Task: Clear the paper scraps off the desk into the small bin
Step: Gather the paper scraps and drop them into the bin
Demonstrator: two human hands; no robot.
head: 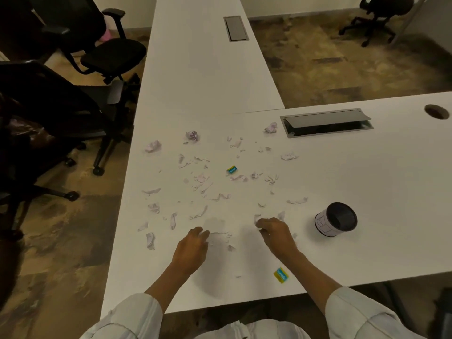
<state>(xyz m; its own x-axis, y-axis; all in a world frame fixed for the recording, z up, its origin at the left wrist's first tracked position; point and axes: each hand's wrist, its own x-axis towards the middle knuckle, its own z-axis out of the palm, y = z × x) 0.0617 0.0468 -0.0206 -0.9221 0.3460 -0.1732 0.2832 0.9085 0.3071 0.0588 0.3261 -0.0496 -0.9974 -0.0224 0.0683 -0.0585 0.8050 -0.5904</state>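
Head view, one entry: white tabletop [367,182] strewn with paper scraps [200,178], pale lilac-white, torn into slivers and curls, with several crumpled balls toward the far side. Most are spread over the middle of the tabletop, from just ahead of the hands out to a cable hatch [327,122].

Small bin [336,219]: dark cylinder with a pale printed wrap, tipped toward the viewer, mouth visible, just to the right of the right hand.

Left hand [193,248]: fingers curled down onto flat scraps near the edge; whether anything is pinched cannot be told.

Right hand [275,232]: fingers bunched around a small scrap at the fingertips.

Also noted: two small yellow-and-teal packets [231,169], one amid the scraps, one near the front edge.

Recommended handling: scraps are best swept together into one heap before lifting, since light slivers are likely to be scattered by quick motions; the packets should be left aside.
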